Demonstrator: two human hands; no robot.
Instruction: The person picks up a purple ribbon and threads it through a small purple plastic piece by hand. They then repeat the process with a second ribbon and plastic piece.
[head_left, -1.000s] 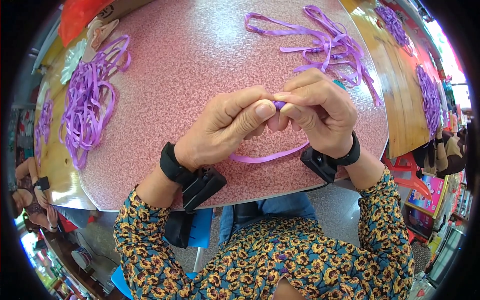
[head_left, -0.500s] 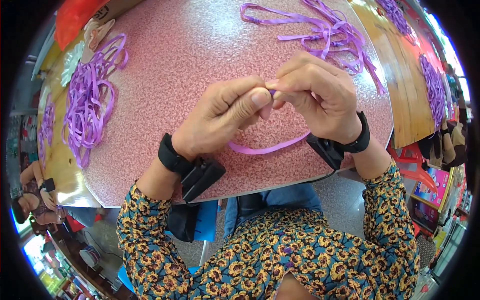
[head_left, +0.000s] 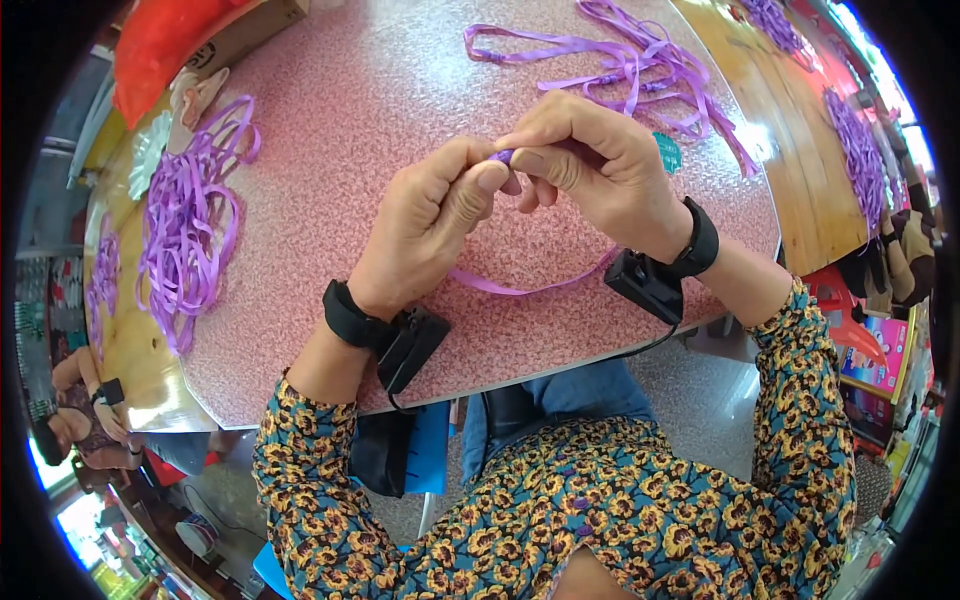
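A purple ribbon strap [head_left: 525,291] hangs in a loop from my two hands, low over the pink speckled tabletop. Its dark purple piece [head_left: 502,156], possibly a knot or bead, shows between the fingertips. My left hand [head_left: 425,220] pinches it from the left with thumb and forefinger. From the other side, the thumb and forefinger of my right hand [head_left: 615,175] close on the same spot. The fingers hide most of the join.
A heap of purple straps [head_left: 188,240] lies on the left, and more straps [head_left: 640,70] lie at the far right. A red bag [head_left: 165,50] and a cardboard box [head_left: 245,35] stand at the far left. Beside my right hand is a small green item [head_left: 668,152]. Another person [head_left: 95,405] sits left.
Both hands have shifted a little left and up in the picture, still pinching the strap. More of the dark purple piece shows now, and the green item has come into sight.
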